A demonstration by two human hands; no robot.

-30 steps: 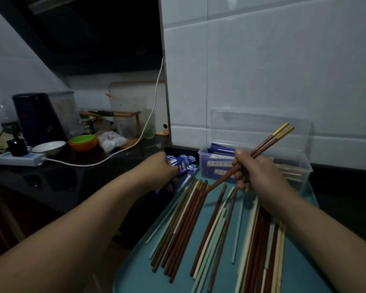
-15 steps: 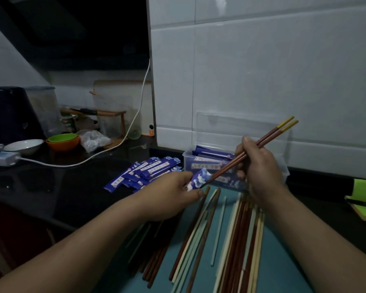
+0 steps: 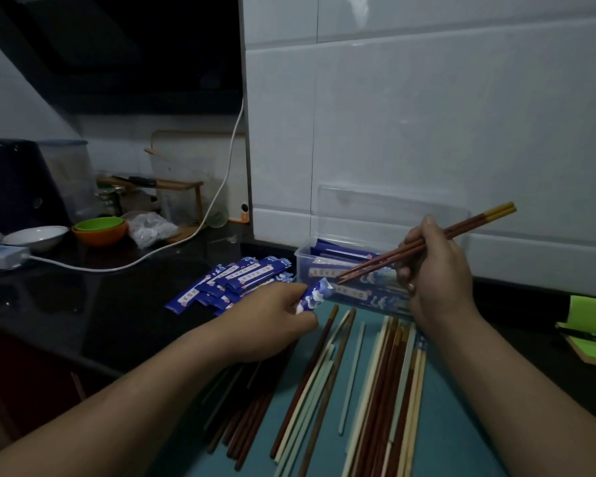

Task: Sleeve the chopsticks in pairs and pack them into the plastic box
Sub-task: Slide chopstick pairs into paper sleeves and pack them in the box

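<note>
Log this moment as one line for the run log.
left hand holds blue sleeve | right hand holds brown chopstick pair, tips close to sleeve end, not yet inside | plastic box holds sleeved pairs

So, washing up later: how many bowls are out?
3: a white bowl at far left, and right of it a green bowl nested inside an orange bowl. More may be hidden.

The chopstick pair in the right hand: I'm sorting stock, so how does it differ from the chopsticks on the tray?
The held pair is gripped by the right hand, raised and slanted toward the sleeve; the tray chopsticks lie flat. The held pair matches, red-brown with yellow ends; the tray chopsticks mix brown, cream and pale green. Both are unsleeved.
</note>
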